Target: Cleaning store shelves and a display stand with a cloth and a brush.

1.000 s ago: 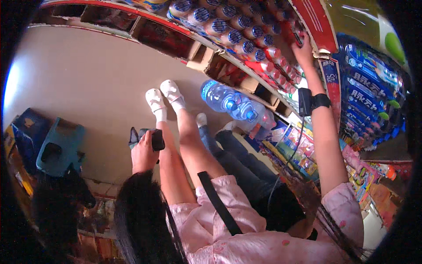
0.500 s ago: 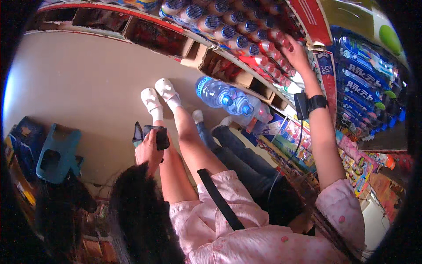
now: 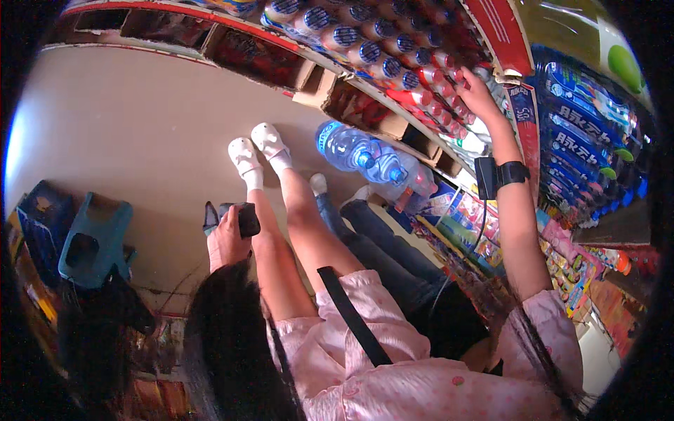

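My right hand (image 3: 483, 98) had come back from deep in the shelf, where a second before it was by a small dark item, to the near rows of red-capped bottles (image 3: 434, 107), above and to the right of the water jugs (image 3: 344, 146). My fingers were drawn in rather than spread, the tips up against the bottles, but I could not tell whether they had closed on one. My left hand (image 3: 228, 240), left of the water jugs and lower than them, was curled around a black boxy thing (image 3: 248, 220) with straps.

Crowding that reach, blue-capped bottles (image 3: 368, 50) filled the shelf above the water jugs, and a red shelf board (image 3: 496, 35) rose on their upper right, close to my right hand. Farther right of the water jugs was a stack of blue packs (image 3: 583, 119); between the two, a black box (image 3: 486, 177) sat strapped at my right wrist. Open cardboard cartons (image 3: 314, 90) lined up just above the water jugs. Below them stretched another person's jeans (image 3: 393, 245), right beside my legs. Well to their left stood a teal stool (image 3: 95, 238).
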